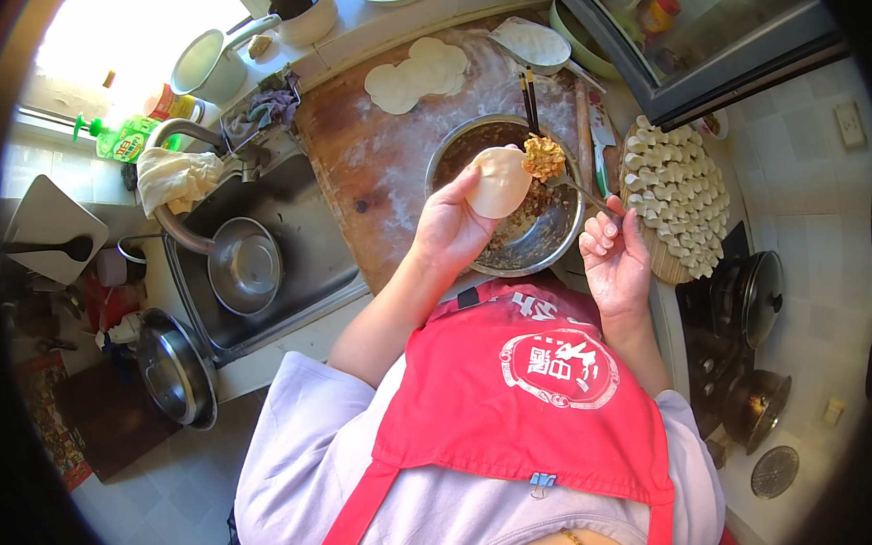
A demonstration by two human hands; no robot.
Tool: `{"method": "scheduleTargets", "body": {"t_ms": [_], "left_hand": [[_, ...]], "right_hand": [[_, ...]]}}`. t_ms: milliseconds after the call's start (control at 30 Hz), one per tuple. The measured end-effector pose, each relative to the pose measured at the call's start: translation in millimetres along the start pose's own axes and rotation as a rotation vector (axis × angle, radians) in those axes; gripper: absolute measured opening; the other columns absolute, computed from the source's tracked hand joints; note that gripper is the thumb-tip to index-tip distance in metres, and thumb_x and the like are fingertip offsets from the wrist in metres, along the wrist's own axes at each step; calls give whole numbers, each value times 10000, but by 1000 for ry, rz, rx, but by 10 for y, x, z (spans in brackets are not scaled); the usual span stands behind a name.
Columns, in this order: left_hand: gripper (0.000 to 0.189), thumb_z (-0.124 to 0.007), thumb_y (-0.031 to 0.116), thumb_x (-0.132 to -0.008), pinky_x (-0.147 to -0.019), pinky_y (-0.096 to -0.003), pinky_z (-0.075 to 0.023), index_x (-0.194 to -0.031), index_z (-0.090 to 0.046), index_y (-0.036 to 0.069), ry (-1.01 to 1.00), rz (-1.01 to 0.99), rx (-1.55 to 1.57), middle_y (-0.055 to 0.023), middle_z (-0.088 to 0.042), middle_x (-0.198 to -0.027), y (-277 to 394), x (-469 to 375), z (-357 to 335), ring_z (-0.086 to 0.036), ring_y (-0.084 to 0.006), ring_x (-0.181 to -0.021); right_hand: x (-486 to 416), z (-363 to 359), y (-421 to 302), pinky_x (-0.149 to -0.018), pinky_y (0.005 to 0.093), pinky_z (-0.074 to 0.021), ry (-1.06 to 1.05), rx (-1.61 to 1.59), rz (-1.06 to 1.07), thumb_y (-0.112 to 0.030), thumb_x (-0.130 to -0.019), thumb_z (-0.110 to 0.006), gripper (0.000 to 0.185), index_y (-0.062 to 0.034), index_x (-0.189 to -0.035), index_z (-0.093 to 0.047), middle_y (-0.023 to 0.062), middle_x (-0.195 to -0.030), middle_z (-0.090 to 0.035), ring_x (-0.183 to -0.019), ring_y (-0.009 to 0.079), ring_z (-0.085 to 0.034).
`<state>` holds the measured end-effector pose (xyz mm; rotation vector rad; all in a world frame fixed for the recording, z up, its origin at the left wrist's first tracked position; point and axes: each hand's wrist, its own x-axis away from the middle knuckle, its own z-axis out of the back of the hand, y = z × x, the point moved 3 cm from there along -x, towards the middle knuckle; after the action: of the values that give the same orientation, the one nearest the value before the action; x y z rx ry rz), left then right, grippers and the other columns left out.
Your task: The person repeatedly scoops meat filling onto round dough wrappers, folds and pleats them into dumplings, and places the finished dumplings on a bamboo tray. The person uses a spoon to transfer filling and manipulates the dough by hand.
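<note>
My left hand (pixel 452 225) holds a round dough wrapper (pixel 499 182) by its edge above a steel mixing bowl (pixel 543 253). In my right hand (pixel 617 255) is the handle of a metal spoon (pixel 584 194), heaped with chopped filling (pixel 544 158) close beside the wrapper's right edge. More filling lies in the bowl, and a pair of dark chopsticks (pixel 529 100) leans out over its far rim. Several overlapping dough wrappers (pixel 416 75) rest on the floured wooden board (pixel 345 146). Right of the bowl, rows of filled dumplings (pixel 671 192) cover a round tray (pixel 666 264).
A rolling pin (pixel 584 134) and a green-handled knife (pixel 600 151) lie between bowl and tray. Behind stands a flour scoop (pixel 536 45). An open window frame (pixel 731 60) juts over the back right. The sink (pixel 312 233) is left, the stove (pixel 705 335) right.
</note>
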<state>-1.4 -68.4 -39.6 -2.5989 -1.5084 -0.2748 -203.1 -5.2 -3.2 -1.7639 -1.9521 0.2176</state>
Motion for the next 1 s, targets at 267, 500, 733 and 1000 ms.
{"method": "scheduleTargets", "body": {"t_ms": [267,500,733,1000], "left_hand": [[395,-591,178,-940,-1087,-441,-382,-1316,-484,113,-117,-82,124,-117,-524,-1350,-112,-4,-102,-494,-260,-1260],[423,-567,247,-955,-1104,-447,-356,-1340,-469,103,-38,-46,66,-92,-499,-1385,-264,-114,-137,-452,-269,-1301],[433,-431,320,-1010,-1121,-483,-327,-1337,-448,36,-53,50,128,-145,-480,-1393,-288,-198,-256,-438,-303,-1312],[449,-345,354,-1031,-1084,-509,-362,-1282,-462,1,117,34,17,-191,-489,-1360,-252,-392,-193,-467,-344,-1266]], "right_hand": [[17,-43,18,-633,252,-348,-14,-36,-28,-312,-1006,-481,359,-6,-1155,-594,17,-737,-486,-677,114,-424],[37,-72,-7,-637,254,-352,-35,-44,-8,-317,-1008,-476,369,-8,-1168,-600,18,-739,-500,-676,117,-429],[77,-30,-99,-672,253,-381,-55,241,234,-342,-1002,-488,394,-5,-1162,-612,38,-797,-556,-716,115,-473],[126,-278,10,-741,373,-463,-543,1986,1024,-142,-833,-660,297,-67,-1120,-648,58,-847,-574,-812,251,-556]]}}
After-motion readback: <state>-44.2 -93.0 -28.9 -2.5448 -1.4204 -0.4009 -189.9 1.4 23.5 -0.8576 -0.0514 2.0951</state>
